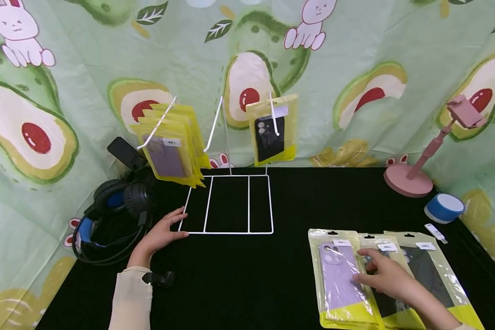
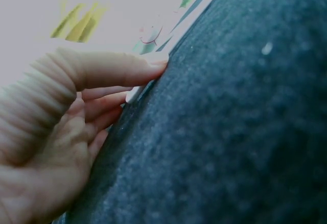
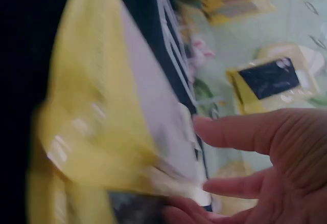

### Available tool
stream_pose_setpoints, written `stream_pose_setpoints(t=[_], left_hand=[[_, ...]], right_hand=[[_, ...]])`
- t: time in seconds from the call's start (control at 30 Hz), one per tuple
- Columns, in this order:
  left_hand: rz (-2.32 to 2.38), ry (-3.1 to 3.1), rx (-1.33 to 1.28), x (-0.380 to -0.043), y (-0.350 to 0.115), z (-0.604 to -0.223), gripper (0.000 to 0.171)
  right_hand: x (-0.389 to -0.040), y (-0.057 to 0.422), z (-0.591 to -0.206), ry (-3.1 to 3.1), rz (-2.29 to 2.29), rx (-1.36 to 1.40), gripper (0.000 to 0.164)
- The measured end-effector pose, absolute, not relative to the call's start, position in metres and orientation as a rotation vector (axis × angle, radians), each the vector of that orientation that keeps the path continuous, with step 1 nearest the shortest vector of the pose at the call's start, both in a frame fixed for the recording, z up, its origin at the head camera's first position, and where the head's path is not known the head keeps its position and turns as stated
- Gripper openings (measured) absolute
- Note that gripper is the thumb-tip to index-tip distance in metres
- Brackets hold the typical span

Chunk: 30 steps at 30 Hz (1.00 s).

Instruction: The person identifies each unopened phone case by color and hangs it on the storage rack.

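In the head view, my left hand (image 1: 162,233) rests at the near left corner of a white wire rack (image 1: 231,233), thumb by the front bar and fingertips at the side bar. The left wrist view shows the thumb tip (image 2: 156,64) at the rack's white bar (image 2: 196,15). On the right, my right hand (image 1: 389,277) reaches over flat bags of phone cases, thumb and index finger apart. Under its fingertips lies the bag with a purple phone case (image 1: 337,277). Beside it are bags with dark phone cases (image 1: 426,270), one partly hidden by the hand.
Several bagged cases (image 1: 167,158) hang from the rack's left hook, and a bagged black case (image 1: 270,137) from the right one. Headphones (image 1: 138,199) lie at left. A pink phone stand (image 1: 408,178), a blue tape roll (image 1: 444,207) and a small white stick (image 1: 436,233) are at right.
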<state>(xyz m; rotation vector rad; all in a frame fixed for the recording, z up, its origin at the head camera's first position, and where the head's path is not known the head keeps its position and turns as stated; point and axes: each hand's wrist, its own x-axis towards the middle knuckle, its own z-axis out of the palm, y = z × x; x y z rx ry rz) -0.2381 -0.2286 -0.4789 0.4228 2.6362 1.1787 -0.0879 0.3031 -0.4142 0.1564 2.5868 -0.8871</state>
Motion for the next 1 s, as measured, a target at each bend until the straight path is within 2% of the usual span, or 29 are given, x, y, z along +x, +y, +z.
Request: stream_pose_setpoints(t=[0.17,0.33,0.7,0.83,1.0], left_hand=[[1.201,2.635,0.427,-0.237,-0.231,-0.481,0.065],[1.215,2.611,0.427,-0.236,-0.230,-0.482,0.066],[1.178,2.630,0.413,-0.236,-0.231,-0.480,0.065],[1.175,2.639,0.417,-0.237,-0.230,-0.479,0.065],[1.169,2.644,0.428,-0.237,-0.229,-0.478,0.065]], right_hand=[[-0.090,0.283,-0.417,2.714,-0.783,-0.009,0.078],[-0.093,0.265,-0.420,2.740,-0.680,-0.062,0.075],[-0.097,0.263,-0.426,2.667,-0.981,-0.099,0.041],[-0.100,0.261,-0.418,2.647,-1.155,-0.250,0.035],[-0.103,0.242,-0.400,2.534,-1.462,-0.578,0.028]])
